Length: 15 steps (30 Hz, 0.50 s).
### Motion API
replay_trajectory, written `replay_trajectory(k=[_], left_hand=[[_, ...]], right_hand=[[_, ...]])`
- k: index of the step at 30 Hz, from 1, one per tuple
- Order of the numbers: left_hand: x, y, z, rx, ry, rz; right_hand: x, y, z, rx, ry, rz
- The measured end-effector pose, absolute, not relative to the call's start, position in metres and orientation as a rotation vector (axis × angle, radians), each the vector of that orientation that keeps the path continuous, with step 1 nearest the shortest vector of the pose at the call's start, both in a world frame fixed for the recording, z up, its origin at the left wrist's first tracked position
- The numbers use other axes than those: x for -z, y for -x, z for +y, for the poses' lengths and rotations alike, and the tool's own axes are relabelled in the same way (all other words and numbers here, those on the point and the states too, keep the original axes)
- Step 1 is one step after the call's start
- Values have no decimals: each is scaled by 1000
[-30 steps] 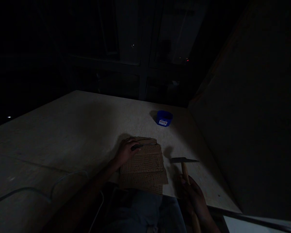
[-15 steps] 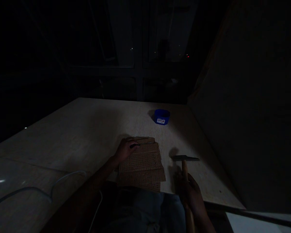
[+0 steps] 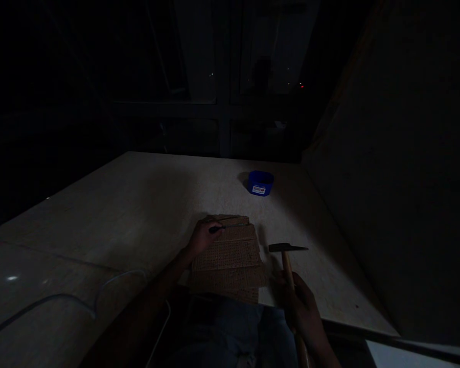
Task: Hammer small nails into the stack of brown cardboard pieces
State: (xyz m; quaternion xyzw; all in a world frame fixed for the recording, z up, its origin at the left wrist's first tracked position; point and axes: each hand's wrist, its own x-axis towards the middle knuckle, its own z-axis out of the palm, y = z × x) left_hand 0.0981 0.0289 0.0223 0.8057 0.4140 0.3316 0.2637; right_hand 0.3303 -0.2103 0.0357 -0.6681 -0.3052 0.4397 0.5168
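Note:
My left hand [image 3: 202, 237] rests on the far left part of a stack of brown cardboard pieces [image 3: 230, 255], its fingers closed on a slim dark-handled tool [image 3: 215, 229]. The tool's thin shaft points right across the cardboard; its exact kind is hard to make out in the dim light. On the right, my right hand [image 3: 302, 306] grips the wooden handle of a hammer [image 3: 287, 263], held up beside the stack. The dark hammer head is at the top, lying roughly crosswise and apart from the cardboard.
A blue plastic container [image 3: 260, 184] with a white label stands farther back on the pale table [image 3: 157, 204]. At the left, a light cable [image 3: 57, 295] crosses the tabletop. A wall [image 3: 414, 204] rises along the right side. The surroundings are very dark.
The hammer has shifted slightly left, nearer the cardboard, and its head has tilted. In my left hand, more of the tool's shaft shows. The whole view has turned a little.

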Motion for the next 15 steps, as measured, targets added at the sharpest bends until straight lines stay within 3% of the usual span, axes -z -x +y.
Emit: replay_trajectory(k=[15], left_hand=[[-10, -98, 27, -972, -2111, 1106]], right_hand=[[-112, -280, -115, -1185, 1466, -1373]])
